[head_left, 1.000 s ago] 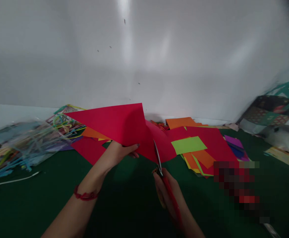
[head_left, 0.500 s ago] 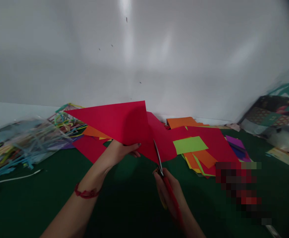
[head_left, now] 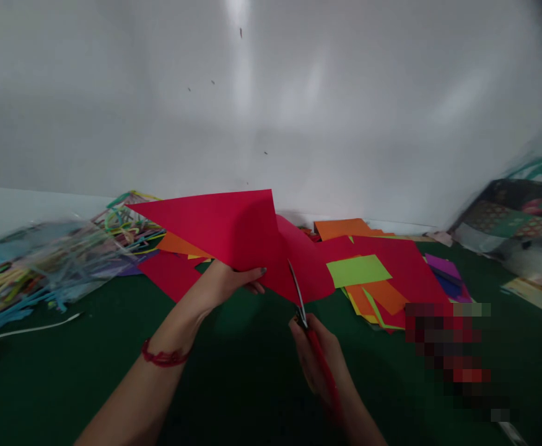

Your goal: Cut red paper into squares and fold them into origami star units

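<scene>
My left hand point(head_left: 233, 282) is closed on the lower edge of a red paper sheet point(head_left: 219, 220), thumb beneath and most fingers hidden behind it. The sheet is held up above the table, partly cut, with one part bending away to the right of the slit. In my right hand point(head_left: 319, 353) are scissors point(head_left: 321, 359) with red handles. Their metal blades reach up into the sheet from its lower edge, one blade showing in front of the paper. A red bracelet point(head_left: 165, 356) circles my left wrist.
Red, orange and green papers point(head_left: 358, 271) lie in a pile at the right, with purple pieces point(head_left: 442, 267) beside it. Clear plastic bags of colored strips point(head_left: 43, 272) lie at the left. A white cord point(head_left: 33, 331) crosses the green table. A white wall point(head_left: 271, 111) rises behind. A patterned bag point(head_left: 507, 210) stands far right.
The scissors and both hands have hardly moved. The part of the red sheet right of the cut has curled a little more. The view has shifted slightly.
</scene>
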The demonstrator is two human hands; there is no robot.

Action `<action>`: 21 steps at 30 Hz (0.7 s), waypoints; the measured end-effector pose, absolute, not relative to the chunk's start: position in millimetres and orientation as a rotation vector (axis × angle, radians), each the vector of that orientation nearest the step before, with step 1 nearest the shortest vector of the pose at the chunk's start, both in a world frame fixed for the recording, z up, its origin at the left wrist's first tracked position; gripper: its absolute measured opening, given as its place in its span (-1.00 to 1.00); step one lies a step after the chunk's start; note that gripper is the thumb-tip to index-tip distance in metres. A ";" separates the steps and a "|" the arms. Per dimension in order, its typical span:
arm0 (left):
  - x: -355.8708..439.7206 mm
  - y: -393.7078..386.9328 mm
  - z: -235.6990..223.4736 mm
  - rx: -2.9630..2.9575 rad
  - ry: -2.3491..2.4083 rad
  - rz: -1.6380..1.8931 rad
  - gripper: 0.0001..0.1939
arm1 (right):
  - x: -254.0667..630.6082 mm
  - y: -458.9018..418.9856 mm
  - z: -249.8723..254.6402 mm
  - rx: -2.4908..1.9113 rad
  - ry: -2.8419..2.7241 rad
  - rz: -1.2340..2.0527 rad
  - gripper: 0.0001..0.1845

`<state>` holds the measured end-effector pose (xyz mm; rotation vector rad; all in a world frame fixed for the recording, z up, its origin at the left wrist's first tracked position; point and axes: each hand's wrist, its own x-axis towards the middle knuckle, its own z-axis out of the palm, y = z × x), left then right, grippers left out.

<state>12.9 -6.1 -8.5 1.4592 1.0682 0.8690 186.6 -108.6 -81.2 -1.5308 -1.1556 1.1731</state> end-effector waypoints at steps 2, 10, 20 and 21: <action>14.3 -7.0 -6.3 1.449 1.088 0.868 -0.86 | 186.4 -108.6 -79.5 -1.523 -1.174 1.198 -0.56; 13.0 -6.8 -7.0 1.456 1.082 0.857 -0.86 | 185.8 -108.8 -76.1 -1.551 -1.181 1.163 -0.57; 13.7 -5.8 -8.6 1.441 1.083 0.865 -0.85 | 188.7 -109.2 -75.2 -1.575 -1.221 1.169 -0.57; 13.3 -6.0 -8.0 1.449 1.093 0.857 -0.85 | 189.3 -109.4 -74.1 -1.559 -1.232 1.183 -0.57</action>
